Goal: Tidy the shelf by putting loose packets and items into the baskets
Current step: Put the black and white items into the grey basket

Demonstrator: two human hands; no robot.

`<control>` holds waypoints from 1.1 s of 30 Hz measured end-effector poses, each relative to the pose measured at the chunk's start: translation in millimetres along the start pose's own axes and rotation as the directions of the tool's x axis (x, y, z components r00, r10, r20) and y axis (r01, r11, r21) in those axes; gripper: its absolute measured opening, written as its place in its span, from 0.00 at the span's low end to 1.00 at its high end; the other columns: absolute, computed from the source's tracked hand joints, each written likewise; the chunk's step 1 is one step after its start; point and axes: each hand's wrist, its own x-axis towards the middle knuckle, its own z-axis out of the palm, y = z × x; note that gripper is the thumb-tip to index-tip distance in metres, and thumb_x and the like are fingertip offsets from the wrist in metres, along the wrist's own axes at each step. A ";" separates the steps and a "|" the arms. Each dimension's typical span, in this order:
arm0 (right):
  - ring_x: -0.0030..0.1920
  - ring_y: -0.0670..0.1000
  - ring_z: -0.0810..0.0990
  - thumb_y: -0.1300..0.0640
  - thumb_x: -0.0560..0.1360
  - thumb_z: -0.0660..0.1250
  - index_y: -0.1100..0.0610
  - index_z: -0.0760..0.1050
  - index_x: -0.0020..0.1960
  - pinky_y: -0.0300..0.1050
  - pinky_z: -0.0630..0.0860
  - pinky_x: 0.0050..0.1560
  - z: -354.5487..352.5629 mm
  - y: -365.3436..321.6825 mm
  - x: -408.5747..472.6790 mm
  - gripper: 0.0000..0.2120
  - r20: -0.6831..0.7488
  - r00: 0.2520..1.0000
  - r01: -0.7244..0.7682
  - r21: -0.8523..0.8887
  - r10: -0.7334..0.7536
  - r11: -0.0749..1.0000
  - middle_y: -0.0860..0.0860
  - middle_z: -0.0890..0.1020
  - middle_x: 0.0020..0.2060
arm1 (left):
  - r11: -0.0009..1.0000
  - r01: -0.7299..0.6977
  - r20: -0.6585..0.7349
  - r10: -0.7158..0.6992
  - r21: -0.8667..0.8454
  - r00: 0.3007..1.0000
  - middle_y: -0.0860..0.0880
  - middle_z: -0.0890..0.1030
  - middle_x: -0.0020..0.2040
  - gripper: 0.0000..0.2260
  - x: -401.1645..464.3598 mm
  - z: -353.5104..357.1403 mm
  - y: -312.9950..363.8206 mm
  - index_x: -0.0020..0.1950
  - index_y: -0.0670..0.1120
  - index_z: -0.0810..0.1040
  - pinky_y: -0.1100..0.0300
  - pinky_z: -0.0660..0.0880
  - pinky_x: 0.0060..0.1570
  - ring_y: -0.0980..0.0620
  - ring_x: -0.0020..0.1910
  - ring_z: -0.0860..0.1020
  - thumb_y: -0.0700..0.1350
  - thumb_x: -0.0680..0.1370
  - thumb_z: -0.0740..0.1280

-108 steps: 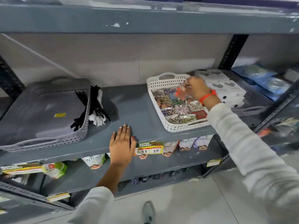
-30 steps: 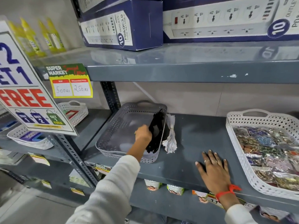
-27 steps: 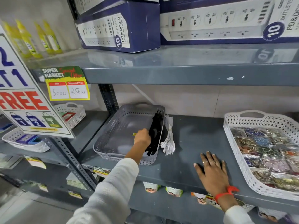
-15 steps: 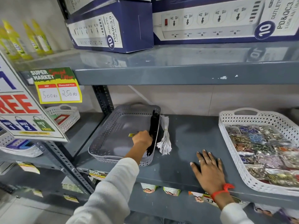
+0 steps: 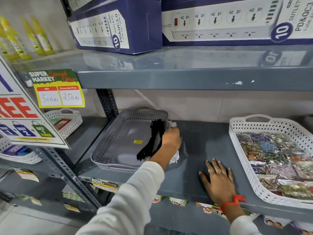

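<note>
A grey perforated basket stands on the middle shelf, empty except for a small yellow sticker. A bunch of black tasselled items hangs over its right rim. Just right of that rim lies a white tasselled bundle, its ends showing above and below my left hand, which is curled around it. My right hand lies flat on the shelf, fingers spread, holding nothing. At the right, a white lattice basket holds several glittery packets.
Blue power-strip boxes sit on the upper shelf. A yellow price tag and a promo sign hang at left, by a small white basket. Yellow bottles stand far left. Packets line the lower shelf.
My left hand has come out of the grey basket and moved right over its rim onto the white bundle. My right hand stays flat on the shelf.
</note>
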 end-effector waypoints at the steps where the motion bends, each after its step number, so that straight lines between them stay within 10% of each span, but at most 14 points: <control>1: 0.77 0.52 0.55 0.38 0.76 0.46 0.50 0.60 0.74 0.56 0.48 0.76 0.5 0.4 -0.3 0.30 0.002 1.000 0.001 0.000 -0.001 1.000 0.50 0.60 0.76 | 0.999 0.012 0.047 -0.014 0.047 0.999 0.38 0.78 0.57 0.13 1.3 4.2 2.2 0.58 0.37 0.74 0.52 0.74 0.54 0.40 0.57 0.77 0.42 0.78 0.64; 12: 0.75 0.54 0.61 0.34 0.66 0.37 0.51 0.66 0.71 0.57 0.52 0.75 4.5 1.4 1.3 0.42 -0.051 0.999 -0.012 0.011 0.013 1.000 0.52 0.66 0.74 | 0.987 0.158 0.121 -0.153 -0.033 0.981 0.39 0.77 0.61 0.15 -1.8 12.3 9.1 0.62 0.36 0.73 0.53 0.74 0.57 0.41 0.61 0.75 0.34 0.75 0.65; 18: 0.73 0.56 0.66 0.35 0.67 0.40 0.52 0.71 0.67 0.59 0.59 0.73 4.4 -0.7 0.6 0.39 -0.057 0.998 -0.015 -0.025 0.013 1.000 0.53 0.72 0.70 | 0.915 0.194 0.012 -0.203 -0.355 0.979 0.37 0.82 0.48 0.06 8.0 -42.0 -13.1 0.35 0.39 0.74 0.57 0.76 0.43 0.42 0.48 0.81 0.35 0.72 0.66; 22: 0.71 0.57 0.69 0.36 0.68 0.42 0.53 0.74 0.65 0.61 0.62 0.71 6.0 0.4 1.5 0.37 -0.060 0.998 -0.018 -0.056 0.015 0.998 0.54 0.74 0.68 | 0.846 0.164 -0.169 -0.284 -0.507 0.944 0.38 0.84 0.44 0.08 14.4 -71.6 -60.7 0.49 0.39 0.82 0.53 0.80 0.44 0.43 0.42 0.83 0.43 0.76 0.67; 33: 0.70 0.58 0.69 0.36 0.67 0.43 0.55 0.74 0.65 0.62 0.61 0.71 6.3 -0.7 1.1 0.38 -0.080 0.997 -0.023 -0.042 0.020 0.999 0.56 0.74 0.68 | 0.922 0.363 -0.060 -0.373 -0.138 0.926 0.37 0.81 0.52 0.05 3.8 -36.5 -148.6 0.49 0.36 0.78 0.51 0.75 0.44 0.40 0.51 0.79 0.35 0.75 0.66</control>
